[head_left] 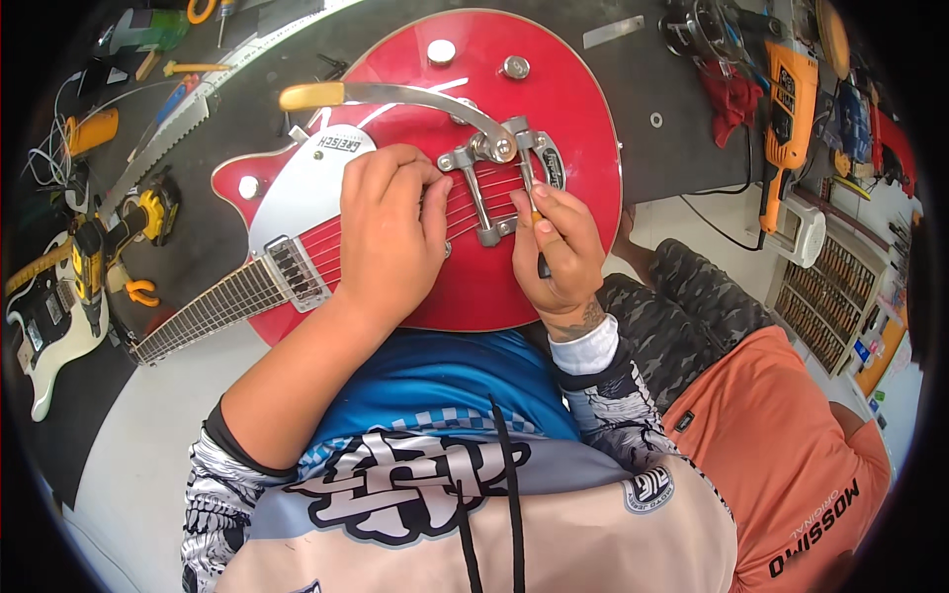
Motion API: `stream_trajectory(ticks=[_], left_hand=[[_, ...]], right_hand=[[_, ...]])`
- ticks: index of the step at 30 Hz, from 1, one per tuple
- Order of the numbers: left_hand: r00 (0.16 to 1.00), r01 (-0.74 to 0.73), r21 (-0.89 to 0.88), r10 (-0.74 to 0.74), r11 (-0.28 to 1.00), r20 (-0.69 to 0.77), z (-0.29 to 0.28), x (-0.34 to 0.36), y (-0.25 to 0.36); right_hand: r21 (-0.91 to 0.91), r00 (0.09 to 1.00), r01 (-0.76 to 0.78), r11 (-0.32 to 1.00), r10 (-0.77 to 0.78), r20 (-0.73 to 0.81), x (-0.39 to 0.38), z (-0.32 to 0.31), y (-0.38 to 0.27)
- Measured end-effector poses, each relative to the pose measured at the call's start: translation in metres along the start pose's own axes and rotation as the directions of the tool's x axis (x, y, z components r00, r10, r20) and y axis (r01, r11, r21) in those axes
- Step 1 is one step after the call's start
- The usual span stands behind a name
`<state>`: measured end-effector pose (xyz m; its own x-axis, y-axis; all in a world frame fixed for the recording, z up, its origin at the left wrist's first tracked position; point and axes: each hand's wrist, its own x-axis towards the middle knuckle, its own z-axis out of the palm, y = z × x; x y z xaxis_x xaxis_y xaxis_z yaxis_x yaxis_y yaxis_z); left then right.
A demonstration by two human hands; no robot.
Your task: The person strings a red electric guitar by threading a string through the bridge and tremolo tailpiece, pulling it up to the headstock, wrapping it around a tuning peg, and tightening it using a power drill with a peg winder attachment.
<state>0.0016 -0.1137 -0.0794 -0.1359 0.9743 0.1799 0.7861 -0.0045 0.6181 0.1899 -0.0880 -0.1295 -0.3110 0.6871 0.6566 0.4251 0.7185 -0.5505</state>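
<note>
A red electric guitar (568, 84) lies across the dark bench, its neck pointing to the lower left. It carries a chrome vibrato tailpiece (484, 206), and a vibrato arm (410, 96) with a yellowish tip sweeps left from it. My left hand (395, 222) rests over the strings (465, 203) beside the tailpiece, fingers curled and thumb near the forefinger; what they pinch, if anything, is hidden. In my right hand (561, 247) is a slim tool with a yellow and black handle (543, 265), apparently a screwdriver. Its upper end is at the tailpiece's right side.
Left on the bench are a handsaw (163, 148), a yellow-black power tool (89, 262) and a white guitar body (74, 341). An orange corded tool (788, 109) lies at the right. Close on my right sits another person in an orange shirt (761, 415).
</note>
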Motion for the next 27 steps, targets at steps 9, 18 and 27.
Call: stream_trajectory(ticks=[9, 18, 27], left_hand=[[1.0, 0.013, 0.025, -0.013, 1.0, 0.0, -0.019, -0.006, -0.005], [0.987, 0.013, 0.25, 0.029, 0.968, -0.16, -0.171, -0.049, -0.101], [0.551, 0.677, 0.67, -0.813, 0.305, -0.187, -0.466, -0.231, -0.353]], right_hand=[[0.041, 1.0, 0.006, 0.999, -0.006, -0.005, -0.003, 0.009, -0.007], [-0.084, 0.996, 0.055, 0.995, -0.061, -0.06, -0.017, 0.001, 0.009], [-0.138, 0.998, 0.042, 0.99, -0.048, -0.039, -0.017, 0.006, 0.014]])
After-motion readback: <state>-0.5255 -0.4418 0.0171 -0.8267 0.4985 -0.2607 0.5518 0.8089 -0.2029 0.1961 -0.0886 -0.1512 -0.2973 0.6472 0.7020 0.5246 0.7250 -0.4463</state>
